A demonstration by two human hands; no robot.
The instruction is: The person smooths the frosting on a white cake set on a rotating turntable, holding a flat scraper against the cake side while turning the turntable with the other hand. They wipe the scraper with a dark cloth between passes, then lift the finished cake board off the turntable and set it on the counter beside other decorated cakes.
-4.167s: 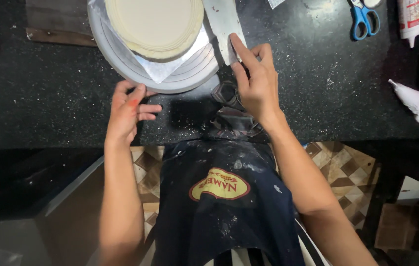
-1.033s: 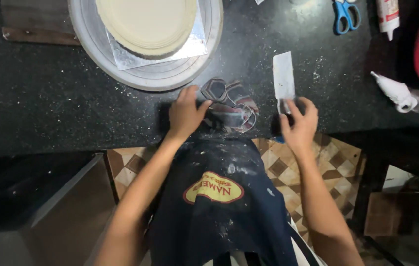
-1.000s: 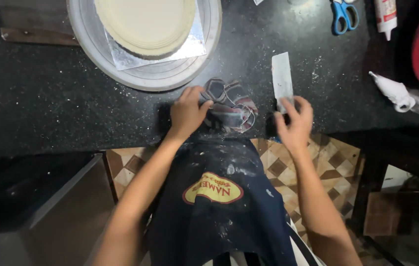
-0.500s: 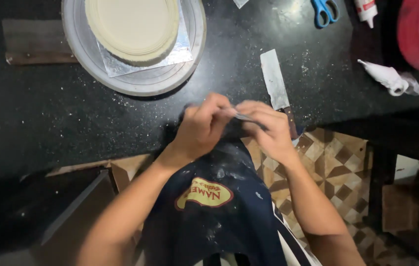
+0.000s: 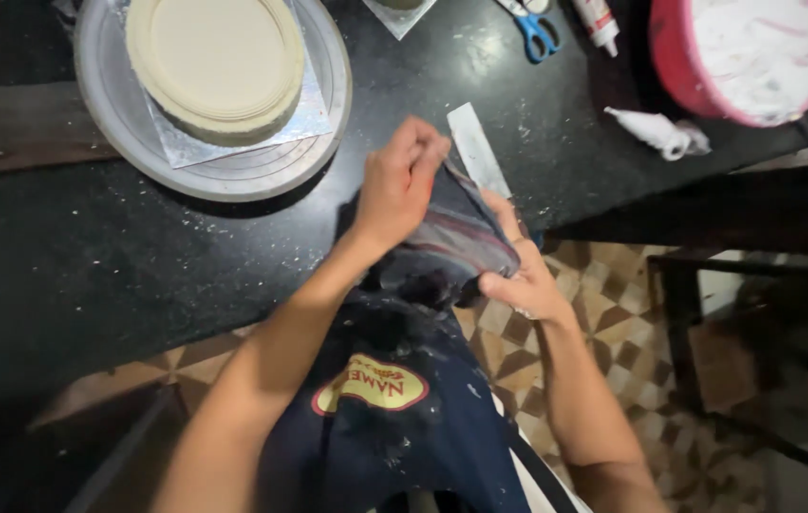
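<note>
Both hands are closed on a dark cloth (image 5: 447,242) at the middle of the frame, over the tabletop (image 5: 62,256) edge: the left hand (image 5: 399,185) is pinched on its upper fold, the right hand (image 5: 518,271) is gripped on its lower right edge. The cloth is judged soft, light and limp, unlikely to slip; it is best taken at an edge or corner, as bunched folds would sag. It is seen as dark blue-grey with faint reddish bands, crumpled and dusted with white. A flat metal scraper (image 5: 478,152) lies just above it; a cake (image 5: 214,62) on a turntable (image 5: 328,104) sits at upper left.
</note>
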